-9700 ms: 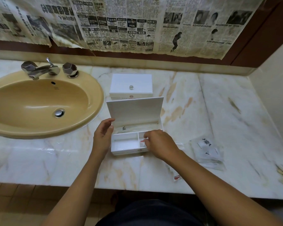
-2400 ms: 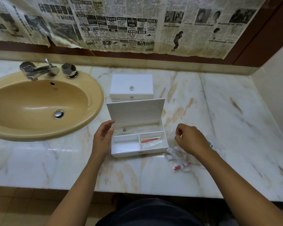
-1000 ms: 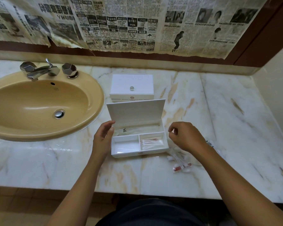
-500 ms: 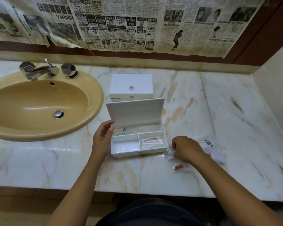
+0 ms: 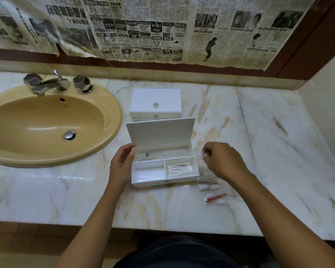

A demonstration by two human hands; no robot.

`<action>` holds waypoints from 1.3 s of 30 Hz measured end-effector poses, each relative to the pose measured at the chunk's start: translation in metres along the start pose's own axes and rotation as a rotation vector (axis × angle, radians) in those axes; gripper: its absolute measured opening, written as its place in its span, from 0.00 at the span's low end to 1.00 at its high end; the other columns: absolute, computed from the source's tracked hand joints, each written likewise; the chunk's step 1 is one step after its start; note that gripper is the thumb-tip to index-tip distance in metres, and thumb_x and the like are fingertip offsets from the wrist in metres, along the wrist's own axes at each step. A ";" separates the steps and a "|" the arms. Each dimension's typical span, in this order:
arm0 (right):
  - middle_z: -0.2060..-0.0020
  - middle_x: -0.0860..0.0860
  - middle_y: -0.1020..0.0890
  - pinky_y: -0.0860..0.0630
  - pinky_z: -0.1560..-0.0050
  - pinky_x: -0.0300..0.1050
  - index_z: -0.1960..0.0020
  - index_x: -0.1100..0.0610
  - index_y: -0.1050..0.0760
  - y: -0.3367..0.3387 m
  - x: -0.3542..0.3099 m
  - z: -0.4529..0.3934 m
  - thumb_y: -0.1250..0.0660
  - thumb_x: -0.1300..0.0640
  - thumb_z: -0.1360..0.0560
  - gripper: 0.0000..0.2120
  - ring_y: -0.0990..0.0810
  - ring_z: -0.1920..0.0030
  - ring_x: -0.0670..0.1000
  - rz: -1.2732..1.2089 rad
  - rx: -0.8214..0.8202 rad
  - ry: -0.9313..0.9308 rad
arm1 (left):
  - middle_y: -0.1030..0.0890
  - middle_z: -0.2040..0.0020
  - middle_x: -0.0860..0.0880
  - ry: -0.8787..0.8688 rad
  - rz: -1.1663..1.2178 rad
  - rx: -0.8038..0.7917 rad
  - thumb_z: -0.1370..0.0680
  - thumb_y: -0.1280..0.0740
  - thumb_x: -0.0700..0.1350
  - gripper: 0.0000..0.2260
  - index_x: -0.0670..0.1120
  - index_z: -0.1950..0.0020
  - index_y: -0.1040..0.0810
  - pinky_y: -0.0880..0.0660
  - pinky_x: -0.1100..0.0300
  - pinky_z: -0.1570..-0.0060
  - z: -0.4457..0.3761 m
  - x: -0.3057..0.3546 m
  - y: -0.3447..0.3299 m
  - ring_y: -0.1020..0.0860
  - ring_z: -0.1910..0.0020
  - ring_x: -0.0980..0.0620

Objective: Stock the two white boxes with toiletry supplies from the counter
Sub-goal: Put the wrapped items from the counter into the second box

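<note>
Filling the open box (image 5: 163, 167) at frame centre: the right hand (image 5: 221, 161) pinches a small packet (image 5: 203, 155) just right of it; the left hand (image 5: 122, 163), fingers loosely spread, steadies its left wall. Next, drop the packet into a compartment. The shut box (image 5: 156, 104) waits behind.

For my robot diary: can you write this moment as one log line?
left hand: steadies open white box | right hand: holds clear swab packet | closed white box: untouched
</note>
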State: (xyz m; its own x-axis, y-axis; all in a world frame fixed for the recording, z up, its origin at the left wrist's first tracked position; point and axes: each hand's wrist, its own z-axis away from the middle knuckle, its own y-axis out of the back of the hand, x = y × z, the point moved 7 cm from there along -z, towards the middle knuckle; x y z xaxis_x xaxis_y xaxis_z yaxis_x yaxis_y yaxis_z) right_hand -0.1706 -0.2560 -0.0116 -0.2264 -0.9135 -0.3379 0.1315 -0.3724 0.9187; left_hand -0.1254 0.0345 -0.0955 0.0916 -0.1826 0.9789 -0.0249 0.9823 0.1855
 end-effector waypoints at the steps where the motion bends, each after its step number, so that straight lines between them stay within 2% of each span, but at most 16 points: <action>1: 0.55 0.48 0.18 0.25 0.58 0.44 0.51 0.51 0.22 0.005 -0.007 0.001 0.36 0.57 0.23 0.06 0.22 0.58 0.51 -0.033 0.038 0.034 | 0.21 0.43 0.57 0.002 0.003 0.000 0.18 0.39 0.40 0.11 0.52 0.40 0.23 0.31 0.77 0.46 0.000 0.000 0.000 0.24 0.44 0.67; 5: 0.57 0.45 0.20 0.27 0.57 0.42 0.51 0.53 0.22 0.016 -0.043 0.011 0.35 0.54 0.23 0.04 0.25 0.60 0.47 -0.209 0.124 0.203 | 0.21 0.44 0.57 0.002 0.012 0.007 0.18 0.38 0.40 0.10 0.52 0.41 0.23 0.30 0.77 0.46 0.001 0.002 0.000 0.24 0.44 0.67; 9: 0.57 0.46 0.20 0.28 0.58 0.39 0.50 0.52 0.22 -0.002 -0.065 0.016 0.35 0.55 0.23 0.04 0.24 0.59 0.47 -0.219 0.087 0.311 | 0.21 0.44 0.58 0.009 0.011 0.003 0.18 0.39 0.40 0.10 0.52 0.41 0.23 0.30 0.76 0.46 0.001 0.002 -0.001 0.25 0.44 0.67; 15: 0.52 0.52 0.21 0.31 0.59 0.42 0.49 0.56 0.20 -0.055 -0.056 0.014 0.38 0.68 0.27 0.13 0.21 0.53 0.55 0.075 -0.181 0.247 | 0.21 0.44 0.57 -0.006 -0.001 0.003 0.18 0.38 0.39 0.10 0.50 0.41 0.22 0.31 0.78 0.46 0.000 0.003 0.000 0.25 0.45 0.68; 18: 0.49 0.55 0.20 0.28 0.55 0.44 0.44 0.56 0.20 -0.059 -0.057 0.016 0.40 0.69 0.27 0.17 0.21 0.49 0.59 0.030 -0.210 0.211 | 0.21 0.43 0.57 -0.002 -0.003 -0.001 0.18 0.38 0.40 0.10 0.51 0.41 0.23 0.31 0.78 0.47 0.000 0.002 0.000 0.25 0.45 0.69; 20: 0.52 0.56 0.20 0.29 0.56 0.44 0.45 0.56 0.22 -0.054 -0.060 0.017 0.42 0.66 0.25 0.14 0.22 0.49 0.60 -0.026 -0.192 0.206 | 0.21 0.43 0.57 -0.002 -0.003 -0.002 0.18 0.38 0.40 0.10 0.52 0.41 0.23 0.31 0.78 0.47 0.000 0.002 0.000 0.25 0.44 0.68; 22: 0.52 0.54 0.19 0.26 0.54 0.45 0.45 0.56 0.21 -0.051 -0.062 0.019 0.41 0.58 0.22 0.11 0.22 0.49 0.56 -0.049 -0.174 0.221 | 0.20 0.43 0.55 -0.006 0.004 -0.002 0.18 0.38 0.40 0.10 0.53 0.42 0.23 0.30 0.74 0.44 0.000 0.001 0.000 0.24 0.43 0.65; 24: 0.52 0.53 0.20 0.27 0.52 0.46 0.49 0.57 0.19 -0.058 -0.064 0.022 0.41 0.48 0.20 0.16 0.24 0.48 0.53 -0.022 -0.237 0.241 | 0.20 0.42 0.54 -0.001 0.010 -0.001 0.18 0.38 0.40 0.11 0.54 0.42 0.23 0.29 0.69 0.41 -0.001 0.001 0.000 0.24 0.42 0.61; 26: 0.49 0.54 0.25 0.32 0.49 0.47 0.48 0.57 0.19 -0.072 -0.066 0.027 0.44 0.41 0.20 0.22 0.30 0.45 0.52 0.090 -0.328 0.274 | 0.20 0.42 0.54 0.000 0.010 -0.002 0.18 0.38 0.40 0.11 0.55 0.43 0.23 0.29 0.64 0.40 -0.001 0.000 0.000 0.23 0.41 0.59; 28: 0.46 0.54 0.27 0.34 0.45 0.49 0.44 0.57 0.21 -0.081 -0.068 0.031 0.48 0.39 0.20 0.26 0.32 0.42 0.55 0.211 -0.358 0.317 | 0.20 0.42 0.54 -0.002 0.017 -0.002 0.18 0.38 0.40 0.11 0.56 0.43 0.22 0.28 0.62 0.39 -0.001 0.000 0.000 0.23 0.41 0.57; 31: 0.44 0.54 0.25 0.34 0.42 0.49 0.41 0.55 0.23 -0.082 -0.067 0.032 0.49 0.38 0.20 0.26 0.31 0.40 0.55 0.182 -0.370 0.313 | 0.20 0.42 0.54 0.005 0.023 -0.001 0.18 0.38 0.40 0.11 0.56 0.43 0.22 0.28 0.60 0.38 -0.001 -0.001 0.001 0.23 0.40 0.56; 34: 0.43 0.51 0.23 0.33 0.41 0.47 0.40 0.53 0.23 -0.068 -0.067 0.029 0.45 0.40 0.20 0.21 0.29 0.40 0.53 0.045 -0.302 0.302 | 0.20 0.42 0.53 0.004 0.014 -0.003 0.18 0.38 0.40 0.11 0.55 0.43 0.22 0.28 0.61 0.38 -0.001 0.000 0.000 0.23 0.40 0.58; 37: 0.45 0.51 0.21 0.31 0.43 0.45 0.41 0.53 0.22 -0.045 -0.062 0.020 0.41 0.52 0.19 0.12 0.26 0.43 0.52 -0.049 -0.136 0.306 | 0.20 0.42 0.54 0.007 0.014 -0.006 0.18 0.38 0.40 0.11 0.53 0.41 0.22 0.29 0.63 0.39 -0.001 0.000 0.000 0.24 0.41 0.59; 39: 0.46 0.51 0.20 0.29 0.44 0.45 0.42 0.55 0.22 -0.032 -0.050 0.012 0.40 0.59 0.21 0.12 0.24 0.45 0.53 -0.085 -0.039 0.264 | 0.20 0.42 0.54 0.014 0.015 -0.006 0.18 0.38 0.40 0.10 0.53 0.41 0.22 0.29 0.64 0.40 -0.001 -0.001 0.001 0.24 0.41 0.60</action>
State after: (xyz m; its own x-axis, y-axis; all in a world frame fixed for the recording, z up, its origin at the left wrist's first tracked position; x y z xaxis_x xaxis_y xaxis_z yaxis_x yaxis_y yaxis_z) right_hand -0.1751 -0.1962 -0.0218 0.0206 -0.8880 -0.4594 0.1611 -0.4505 0.8781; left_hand -0.1245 0.0352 -0.0961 0.1051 -0.1668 0.9804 -0.0209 0.9852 0.1699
